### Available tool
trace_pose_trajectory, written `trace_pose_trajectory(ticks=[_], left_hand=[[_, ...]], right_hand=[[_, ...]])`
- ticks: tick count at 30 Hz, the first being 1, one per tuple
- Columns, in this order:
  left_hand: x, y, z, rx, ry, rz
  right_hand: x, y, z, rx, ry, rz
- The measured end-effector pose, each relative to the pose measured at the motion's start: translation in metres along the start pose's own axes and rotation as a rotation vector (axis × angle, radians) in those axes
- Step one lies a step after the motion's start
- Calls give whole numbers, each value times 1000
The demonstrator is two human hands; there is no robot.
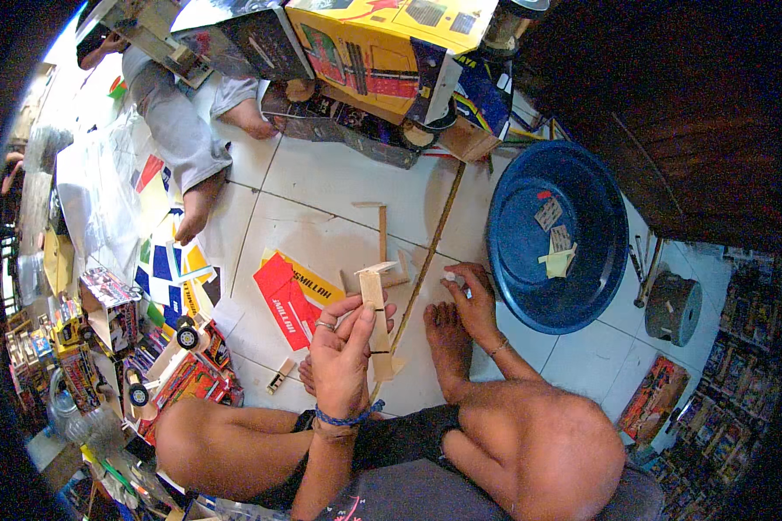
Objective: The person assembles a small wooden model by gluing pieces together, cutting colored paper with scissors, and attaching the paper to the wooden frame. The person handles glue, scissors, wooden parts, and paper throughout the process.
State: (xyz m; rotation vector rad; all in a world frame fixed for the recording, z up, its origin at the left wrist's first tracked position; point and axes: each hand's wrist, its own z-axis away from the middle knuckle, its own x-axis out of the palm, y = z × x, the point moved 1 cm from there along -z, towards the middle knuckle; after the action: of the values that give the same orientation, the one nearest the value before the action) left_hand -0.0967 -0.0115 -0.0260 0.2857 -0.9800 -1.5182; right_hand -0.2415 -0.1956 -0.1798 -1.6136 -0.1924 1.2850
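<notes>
My left hand, with a ring and a blue wrist cord, is closed around a narrow pale wooden piece. Small flat ends stick out at the piece's top and bottom, and my fingers hide part of it. To the right, over my bare foot, my right hand pinches a small white object whose kind I cannot make out. Beyond my left hand, thin wooden strips lie on the tiles. Left of that hand are a red sticker sheet and a yellow sticker sheet.
A blue plastic basin holding paper scraps stands at the right, near a grey spool. Toy trucks crowd the left side. Large model trucks stand at the back, and another person's legs stretch across the far left.
</notes>
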Motion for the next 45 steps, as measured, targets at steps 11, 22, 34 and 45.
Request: trace_pose_trajectory(ticks=[11,22,34,45], left_hand=[[-9,-9,-3,-27,83,167],[-11,-14,-6,-40,84,168],[-10,-11,-4,-89,65,120],[-3,-4,3,-76,70,145]], right_hand=[[23,46,-19,-64,190,146],[32,68,-18,15,163,90],[21,62,-8,3,183,150],[-10,26,52,205,86,43]])
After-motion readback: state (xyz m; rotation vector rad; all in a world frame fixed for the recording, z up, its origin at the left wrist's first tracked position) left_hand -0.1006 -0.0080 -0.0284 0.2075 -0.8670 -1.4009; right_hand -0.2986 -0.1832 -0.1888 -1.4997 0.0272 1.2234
